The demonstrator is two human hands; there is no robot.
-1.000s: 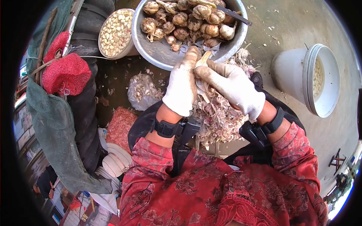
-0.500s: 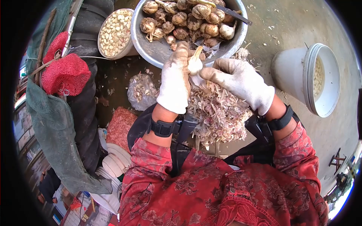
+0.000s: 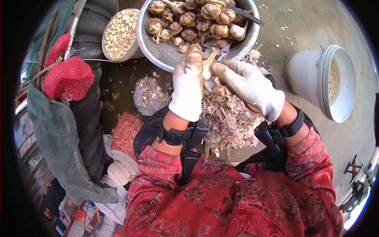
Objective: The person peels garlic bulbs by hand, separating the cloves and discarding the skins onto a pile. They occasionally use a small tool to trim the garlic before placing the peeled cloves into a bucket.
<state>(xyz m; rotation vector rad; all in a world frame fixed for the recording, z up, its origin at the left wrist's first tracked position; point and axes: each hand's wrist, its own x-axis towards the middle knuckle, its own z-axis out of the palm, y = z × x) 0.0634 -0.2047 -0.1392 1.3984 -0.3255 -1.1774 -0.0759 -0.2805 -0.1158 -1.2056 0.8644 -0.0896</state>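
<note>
Both of my hands wear white gloves soiled at the fingers. My left hand (image 3: 189, 81) is closed on a pale garlic bulb (image 3: 207, 70) with a short yellowish stem. From the right, the fingers of my right hand (image 3: 250, 85) press against the same bulb. Just beyond them is a metal basin (image 3: 158, 57) of dirty garlic bulbs, with a knife (image 3: 246, 15) lying across its upper right part. Beneath my hands spreads a heap of garlic skins (image 3: 229, 122).
A bucket of peeled cloves (image 3: 120, 35) stands left of the basin. At right, a white bucket (image 3: 304, 73) lies tilted. A clear plastic bag (image 3: 148, 96), pink mesh bag (image 3: 126, 132) and red net (image 3: 71, 79) are at left.
My hands have shifted slightly, with the fingers of my right hand closer to my left. The garlic bulb is turned and more covered by my fingers.
</note>
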